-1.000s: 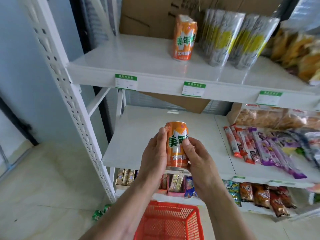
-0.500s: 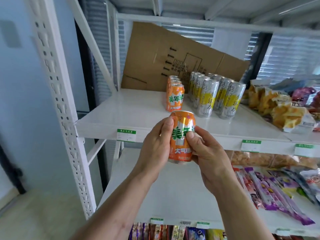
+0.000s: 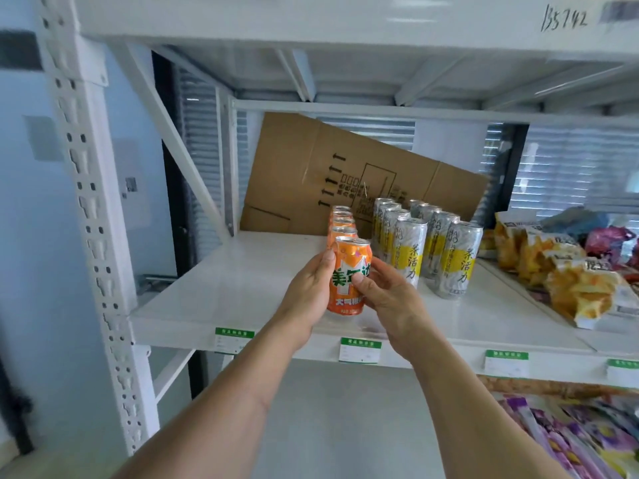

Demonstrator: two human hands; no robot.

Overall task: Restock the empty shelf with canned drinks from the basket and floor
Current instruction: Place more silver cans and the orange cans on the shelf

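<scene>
Orange can (image 3: 349, 276) gripped upright between left hand (image 3: 308, 292) and right hand (image 3: 389, 294), over white shelf (image 3: 221, 288).

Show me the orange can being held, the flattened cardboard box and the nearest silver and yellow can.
orange can (image 3: 349, 271): head view, printed label.
cardboard box (image 3: 311, 160): head view, left panel.
silver and yellow can (image 3: 411, 250): head view, upper body.

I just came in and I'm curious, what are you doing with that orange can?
A person is stocking a white metal shelf with drinks. Both hands, the left hand and the right hand, hold one orange drink can upright at the front of a row of matching orange cans. Tall silver and yellow cans stand in rows to the right, in front of a flattened brown cardboard box.
</scene>
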